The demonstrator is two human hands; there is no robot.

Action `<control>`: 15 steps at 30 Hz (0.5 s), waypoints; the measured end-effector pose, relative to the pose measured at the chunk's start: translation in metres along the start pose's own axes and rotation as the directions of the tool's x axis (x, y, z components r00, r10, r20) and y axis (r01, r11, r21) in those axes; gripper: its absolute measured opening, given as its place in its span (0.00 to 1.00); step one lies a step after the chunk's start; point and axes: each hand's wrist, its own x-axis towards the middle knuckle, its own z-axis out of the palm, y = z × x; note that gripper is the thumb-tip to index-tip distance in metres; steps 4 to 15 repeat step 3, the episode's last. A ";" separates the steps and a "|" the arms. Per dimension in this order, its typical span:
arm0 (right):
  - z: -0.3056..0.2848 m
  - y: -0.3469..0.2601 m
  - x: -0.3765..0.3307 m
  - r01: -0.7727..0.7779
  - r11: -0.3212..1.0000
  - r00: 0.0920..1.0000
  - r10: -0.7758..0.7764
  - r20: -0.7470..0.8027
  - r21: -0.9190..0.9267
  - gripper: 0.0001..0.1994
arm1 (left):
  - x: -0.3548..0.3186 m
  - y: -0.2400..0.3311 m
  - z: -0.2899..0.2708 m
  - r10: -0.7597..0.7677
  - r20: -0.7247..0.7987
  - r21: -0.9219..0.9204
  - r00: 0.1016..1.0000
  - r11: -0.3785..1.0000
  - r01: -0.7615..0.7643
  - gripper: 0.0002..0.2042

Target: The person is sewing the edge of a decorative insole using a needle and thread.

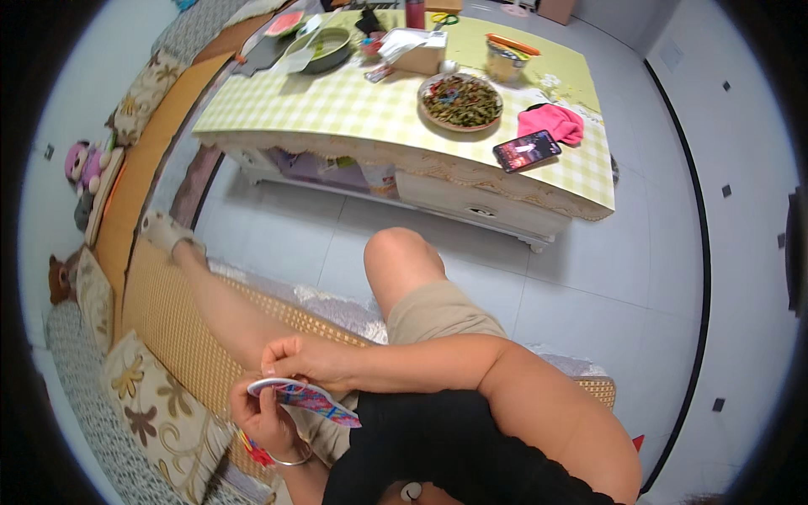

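My left hand grips a long flat insole by its white-rimmed end, low over my lap. Its face carries a pink, blue and purple pattern, and it tapers toward my black top. My right hand reaches across from the right, its fingers pinched together just above the white rim. Whatever lies between those fingertips is too small to make out. A silver bangle and a red and yellow bracelet circle my left wrist.
Ahead stands a table with a checked cloth. On it are a plate of green food, a phone, a pink cloth, a green bowl and a tissue box. Patterned cushions line the woven seat at left.
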 end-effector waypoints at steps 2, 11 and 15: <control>0.001 -0.001 -0.002 0.092 0.995 0.995 -0.090 0.035 -0.042 0.03 | 0.002 -0.007 -0.005 0.050 0.038 0.025 0.998 0.998 -0.051 0.05; 0.001 -0.004 -0.002 0.119 0.992 0.993 -0.118 0.030 -0.044 0.03 | 0.002 -0.013 -0.011 0.050 0.055 0.017 0.997 0.999 -0.051 0.04; 0.001 -0.004 -0.002 0.119 0.992 0.993 -0.118 0.030 -0.044 0.03 | 0.002 -0.013 -0.011 0.050 0.055 0.017 0.997 0.999 -0.051 0.04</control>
